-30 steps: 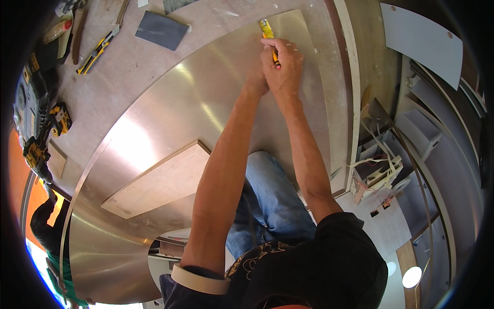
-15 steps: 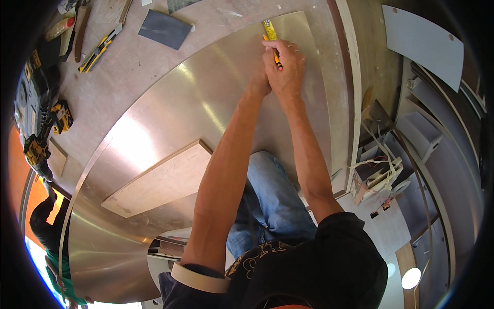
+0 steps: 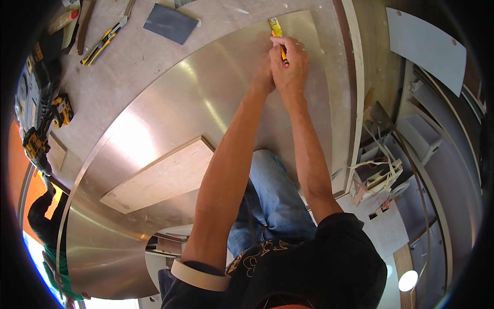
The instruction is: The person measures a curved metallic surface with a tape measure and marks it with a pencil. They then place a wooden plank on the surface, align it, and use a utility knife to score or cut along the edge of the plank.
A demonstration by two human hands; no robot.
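The left hand (image 3: 264, 71) lies low beside the right one, which partly covers it; its fingers are hidden, so I cannot tell how far they are open or what they grip. The right hand (image 3: 292, 61) is curled, thumb and fingers pinching one pencil (image 3: 284, 55), orange and black, its pinkish end toward the wrist. Just beyond both hands, one yellow measuring tape (image 3: 276, 27) lies near the far edge of one large curved metal sheet (image 3: 172, 105); the near part of the tape is hidden by the hands.

Counted from the left: one bulky power tool (image 3: 36, 92) in grey, black and yellow stands at the rim of the view, with one black-and-yellow battery (image 3: 63, 110) just beside it. One yellow-and-black utility knife (image 3: 104, 42) lies on the counter (image 3: 126, 85). One wooden board (image 3: 159, 176) rests on the metal sheet, near the left forearm. One dark grey rectangular piece (image 3: 171, 23) lies on the counter past the sheet's edge. One pale tape roll (image 3: 199, 277) encircles the left upper arm. At far right is one white panel (image 3: 427, 49), well apart from the hands.
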